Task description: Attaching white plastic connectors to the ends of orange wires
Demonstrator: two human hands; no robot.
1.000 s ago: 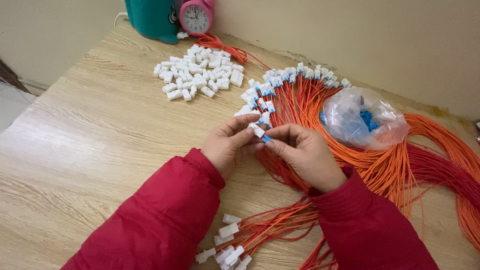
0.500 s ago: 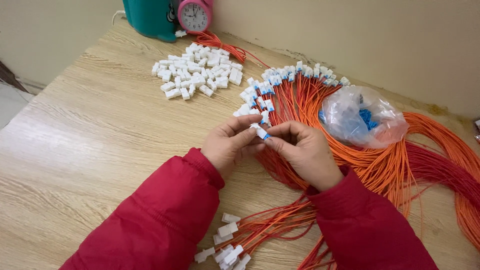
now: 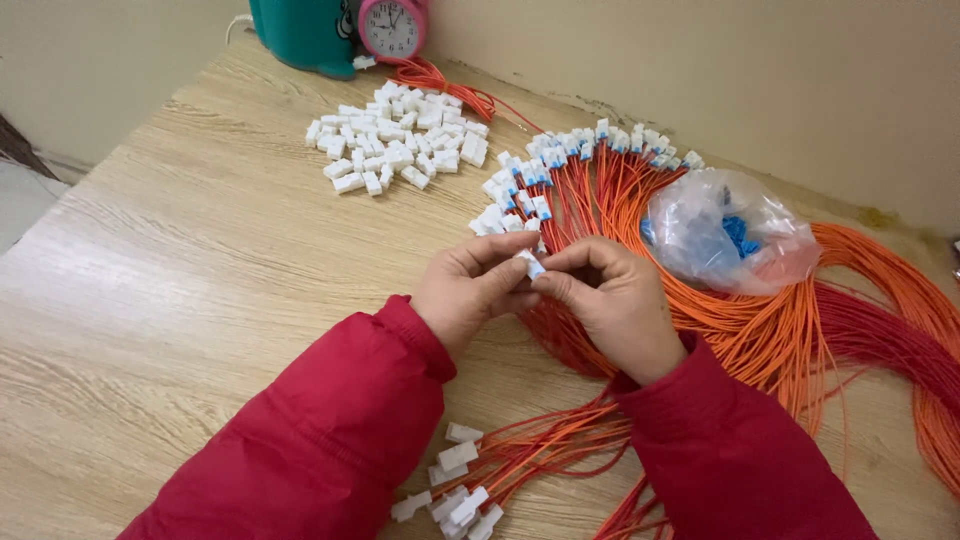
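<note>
Mid-frame, over worktop (image 3: pixel 180 300): left hand (image 3: pixel 470 290) & right hand (image 3: pixel 615 300) both pinched shut on one white connector (image 3: pixel 530 264) w/ blue tip. Fitted leads (image 3: pixel 465 490) at bottom centre; loose housings (image 3: pixel 395 145) heaped upper centre. Plenty left, prob.

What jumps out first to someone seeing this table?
Orange and red wires fan across the wooden table's right side. In the middle, the left hand and right hand pinch a small white connector. A pile of white connectors lies beyond.
</note>
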